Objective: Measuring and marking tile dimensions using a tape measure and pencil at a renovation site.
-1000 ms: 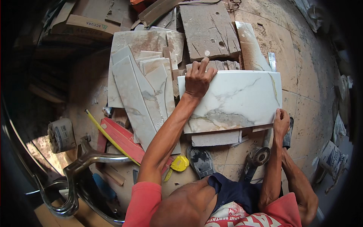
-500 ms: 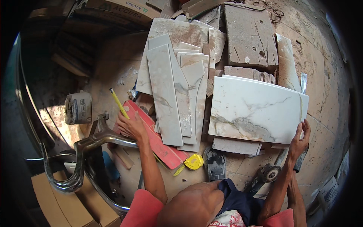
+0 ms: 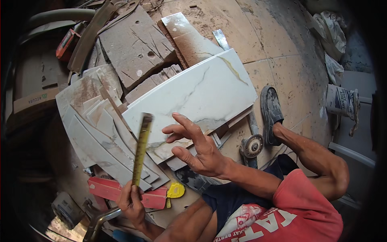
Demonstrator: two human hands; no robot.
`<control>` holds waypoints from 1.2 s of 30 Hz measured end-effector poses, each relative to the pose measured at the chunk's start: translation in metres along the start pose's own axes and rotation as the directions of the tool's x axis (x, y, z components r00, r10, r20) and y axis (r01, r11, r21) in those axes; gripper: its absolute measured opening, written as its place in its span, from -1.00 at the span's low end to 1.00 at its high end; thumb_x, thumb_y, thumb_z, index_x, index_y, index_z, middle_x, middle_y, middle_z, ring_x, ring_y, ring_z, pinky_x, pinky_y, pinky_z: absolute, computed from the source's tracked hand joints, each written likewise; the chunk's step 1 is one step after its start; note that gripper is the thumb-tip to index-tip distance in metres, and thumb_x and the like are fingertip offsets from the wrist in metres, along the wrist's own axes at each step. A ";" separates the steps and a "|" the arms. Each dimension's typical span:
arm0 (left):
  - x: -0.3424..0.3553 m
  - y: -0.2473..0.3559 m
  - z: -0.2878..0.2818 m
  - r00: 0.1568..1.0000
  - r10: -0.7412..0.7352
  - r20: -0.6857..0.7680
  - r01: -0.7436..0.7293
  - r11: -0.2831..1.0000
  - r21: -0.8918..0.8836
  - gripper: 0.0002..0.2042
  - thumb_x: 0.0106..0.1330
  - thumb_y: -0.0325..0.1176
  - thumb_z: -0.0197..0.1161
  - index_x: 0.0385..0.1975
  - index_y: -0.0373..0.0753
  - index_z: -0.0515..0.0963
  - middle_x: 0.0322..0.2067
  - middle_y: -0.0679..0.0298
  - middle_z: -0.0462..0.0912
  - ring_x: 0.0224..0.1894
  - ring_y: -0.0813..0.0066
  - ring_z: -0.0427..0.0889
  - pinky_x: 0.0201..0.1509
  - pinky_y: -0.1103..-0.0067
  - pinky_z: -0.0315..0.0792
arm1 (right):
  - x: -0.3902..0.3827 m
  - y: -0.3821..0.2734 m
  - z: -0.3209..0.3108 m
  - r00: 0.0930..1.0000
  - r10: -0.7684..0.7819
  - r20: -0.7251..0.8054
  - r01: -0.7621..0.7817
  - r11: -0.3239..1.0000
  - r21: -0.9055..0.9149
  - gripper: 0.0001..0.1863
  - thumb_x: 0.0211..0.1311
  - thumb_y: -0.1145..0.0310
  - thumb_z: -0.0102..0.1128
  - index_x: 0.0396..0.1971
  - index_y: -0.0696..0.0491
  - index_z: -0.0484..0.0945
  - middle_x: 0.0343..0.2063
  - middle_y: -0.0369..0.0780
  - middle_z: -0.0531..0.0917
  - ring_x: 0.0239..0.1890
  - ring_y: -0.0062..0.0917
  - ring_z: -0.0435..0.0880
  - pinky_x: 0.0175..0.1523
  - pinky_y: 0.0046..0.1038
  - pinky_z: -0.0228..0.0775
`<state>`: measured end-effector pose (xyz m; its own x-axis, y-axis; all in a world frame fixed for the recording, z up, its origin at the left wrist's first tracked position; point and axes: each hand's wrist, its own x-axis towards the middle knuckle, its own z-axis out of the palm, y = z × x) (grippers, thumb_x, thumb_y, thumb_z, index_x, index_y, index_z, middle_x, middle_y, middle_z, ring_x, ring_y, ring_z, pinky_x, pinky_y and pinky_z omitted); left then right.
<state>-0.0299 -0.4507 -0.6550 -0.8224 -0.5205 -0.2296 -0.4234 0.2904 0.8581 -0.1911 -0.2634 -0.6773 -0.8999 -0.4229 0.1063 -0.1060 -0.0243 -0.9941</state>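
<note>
My left hand (image 3: pixel 132 205) pinches the yellow blade of a tape measure (image 3: pixel 140 155), which stands up from the fingers and is slightly blurred at its dark tip. The tape's yellow case (image 3: pixel 176 189) lies at the end of a red box-like length (image 3: pixel 153 200). My right hand (image 3: pixel 201 151) is open, fingers apart and holding nothing, over the near edge of a white marble-patterned tile (image 3: pixel 193 94). That tile lies on other tiles and a rough block. Whether the right hand touches it I cannot tell. Cut tile strips (image 3: pixel 100 147) are stacked to its left.
An angle grinder (image 3: pixel 252 147) lies on the floor by my sandaled foot (image 3: pixel 271 113). A pitted stone block (image 3: pixel 135 48) is behind the tile. Chrome tubing (image 3: pixel 98 222) and a bag (image 3: pixel 66 209) are at lower left, a white bucket (image 3: pixel 340 99) at right.
The view has swung right. My left hand now holds up the tape blade, which lay along the red piece. My right hand has left the tile's right edge and come toward the left hand.
</note>
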 end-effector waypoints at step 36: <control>0.051 -0.072 0.020 0.816 -0.331 0.473 0.305 0.943 0.133 -0.83 0.35 -0.40 0.11 -0.25 -0.37 0.56 -0.52 0.31 0.65 -0.53 0.71 0.45 -0.40 0.69 0.39 | -0.074 0.076 -0.082 0.996 0.031 -0.088 -0.093 0.312 -0.945 -0.78 0.01 0.57 0.12 -0.26 0.19 0.48 -0.04 -0.05 0.49 0.15 -0.14 0.40 0.35 -0.05 0.07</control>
<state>-0.0487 -0.4819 -0.7379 -0.7110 -0.1411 -0.6888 -0.7008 0.2217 0.6780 -0.1671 -0.1596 -0.7589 -0.9365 -0.3420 0.0773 -0.3490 0.8883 -0.2986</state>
